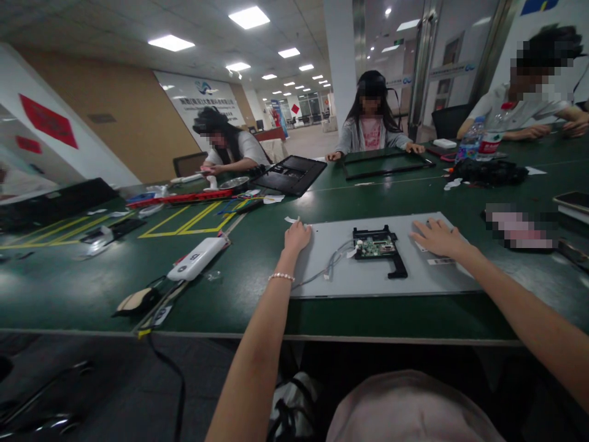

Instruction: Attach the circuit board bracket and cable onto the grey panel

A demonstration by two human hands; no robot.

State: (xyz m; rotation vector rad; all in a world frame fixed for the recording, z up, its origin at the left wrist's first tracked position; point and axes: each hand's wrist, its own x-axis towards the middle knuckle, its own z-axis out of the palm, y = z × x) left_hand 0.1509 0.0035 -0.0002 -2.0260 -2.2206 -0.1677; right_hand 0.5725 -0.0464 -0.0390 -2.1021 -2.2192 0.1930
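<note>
A flat grey display panel point(331, 279) lies back side up on the table before me. In its middle sits a green circuit board point(375, 247) in a black plastic bracket point(398, 267), and grey cables point(332, 261) run from the board toward the panel's left edge. My left hand point(297, 236), with a beaded bracelet at the wrist, is at the panel's left edge, its fingers curled there. My right hand point(435, 238) rests flat on the panel's upper right, fingers spread, near white labels point(440, 261).
Left of the panel lie a white power strip point(199, 258) and a computer mouse point(138, 301). Across the table, a person's hands touch a black frame point(389, 166) beside a black plastic cover point(294, 175). Bottles point(493, 138) and a blurred-out phone point(519, 228) are at right.
</note>
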